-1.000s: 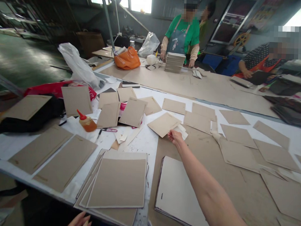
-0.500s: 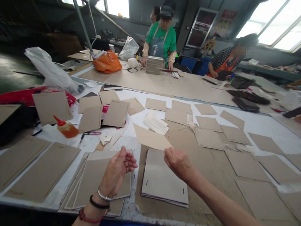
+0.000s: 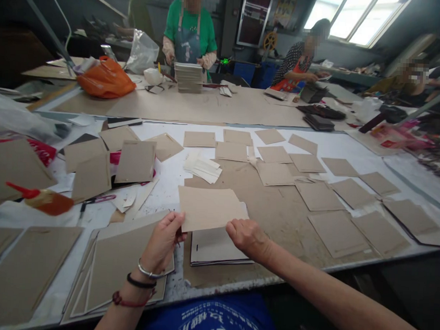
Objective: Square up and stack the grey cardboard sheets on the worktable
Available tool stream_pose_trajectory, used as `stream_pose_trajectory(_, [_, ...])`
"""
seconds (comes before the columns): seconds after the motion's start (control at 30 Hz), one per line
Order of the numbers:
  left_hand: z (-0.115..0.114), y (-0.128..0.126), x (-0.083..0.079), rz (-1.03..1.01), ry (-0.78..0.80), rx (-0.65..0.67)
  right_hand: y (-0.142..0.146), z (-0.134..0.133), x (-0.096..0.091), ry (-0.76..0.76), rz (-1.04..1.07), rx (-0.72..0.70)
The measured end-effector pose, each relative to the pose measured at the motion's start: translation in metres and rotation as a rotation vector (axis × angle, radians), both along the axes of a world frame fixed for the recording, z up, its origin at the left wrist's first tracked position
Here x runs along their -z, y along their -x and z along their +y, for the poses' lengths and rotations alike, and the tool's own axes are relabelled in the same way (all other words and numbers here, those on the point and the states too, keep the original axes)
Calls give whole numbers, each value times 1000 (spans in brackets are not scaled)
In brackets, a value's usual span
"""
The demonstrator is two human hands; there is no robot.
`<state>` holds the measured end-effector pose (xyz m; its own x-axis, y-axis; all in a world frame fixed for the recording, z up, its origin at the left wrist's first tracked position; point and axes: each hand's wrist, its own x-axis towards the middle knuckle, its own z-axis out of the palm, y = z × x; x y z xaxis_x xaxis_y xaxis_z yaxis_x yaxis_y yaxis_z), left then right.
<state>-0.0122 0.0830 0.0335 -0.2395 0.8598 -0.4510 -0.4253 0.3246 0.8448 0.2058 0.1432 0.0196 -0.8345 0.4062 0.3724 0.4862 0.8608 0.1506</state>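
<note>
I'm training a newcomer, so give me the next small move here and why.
Probably lower the beige sheet onto the pale stack: the left hand and right hand hold it at either side, and in this view it partly covers that stack.

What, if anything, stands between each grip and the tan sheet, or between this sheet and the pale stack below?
Nothing visible does. The left grip and right grip hold the tan sheet by its edges, and no other object shows between it and the pale stack; the area hidden beneath the sheet cannot be judged.
</note>
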Motion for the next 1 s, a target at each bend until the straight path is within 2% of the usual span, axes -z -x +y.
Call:
stream_pose_trajectory(0.07, [0, 0, 2, 34, -4, 16, -7, 2, -2, 57, 35, 59])
stream_pose_trajectory(0.13, [-1, 1, 4, 71, -11, 14, -16, 8, -4, 122, 98, 181])
stream_pose_trajectory(0.23, [-5, 2, 8, 105, -7, 28, -32, 16, 3, 390, 273, 453])
stream_pose_trajectory(0.3, [-8, 1, 14, 118, 7, 67, -42, 19, 16, 599, 350, 560])
stream_pose_trajectory(0.4, [-14, -3, 33, 214, 53, 160, -55, 15, 41, 792, 390, 622])
stream_pose_trajectory(0.53, [-23, -8, 71, 442, 137, 285, -69, 1, 74, 1016, 451, 696])
stream_pose_trajectory(0.63, [-30, -13, 97, 573, 170, 317, -75, -11, 97, 1093, 477, 733])
stream_pose_trajectory(0.73, [-35, -16, 113, 710, 190, 342, -78, -20, 116, 1128, 481, 761])
stream_pose_trajectory(0.87, [-34, -17, 120, 824, 218, 396, -80, -28, 131, 1159, 473, 786])
stream_pose_trajectory(1.0, [-31, -19, 123, 891, 262, 444, -81, -27, 135, 1153, 465, 799])
